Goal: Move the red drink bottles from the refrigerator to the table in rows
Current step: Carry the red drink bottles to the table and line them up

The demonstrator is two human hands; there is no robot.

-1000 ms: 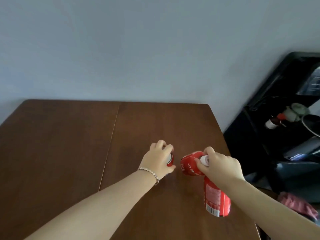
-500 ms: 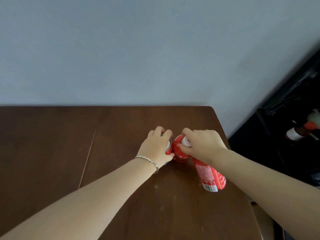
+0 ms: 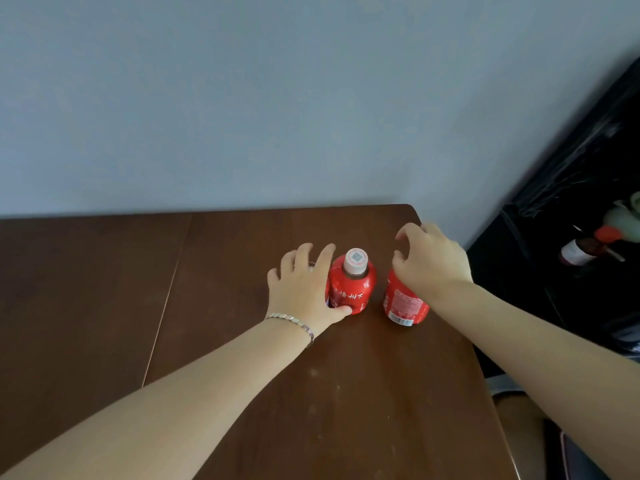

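Against the grey wall, your brown table (image 3: 242,341) carries two upright red bottles: your left hand (image 3: 304,289), fingers spread, touches the white-capped bottle (image 3: 351,285) from its left, while your open right hand (image 3: 433,261) hovers over the right bottle (image 3: 403,304).

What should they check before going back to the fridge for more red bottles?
1. Middle bottle upright on the table: ok, white cap on top.
2. Right bottle standing: ok, though the right hand hides its top.
3. Right hand let go: ok, fingers spread open above the bottle.
4. Left hand let go: not ok, thumb touches the middle bottle's base.
5. A third bottle under the left hand: cannot tell, the hand covers that spot.
6. Bottles in a straight row: cannot tell, with one possibly hidden.
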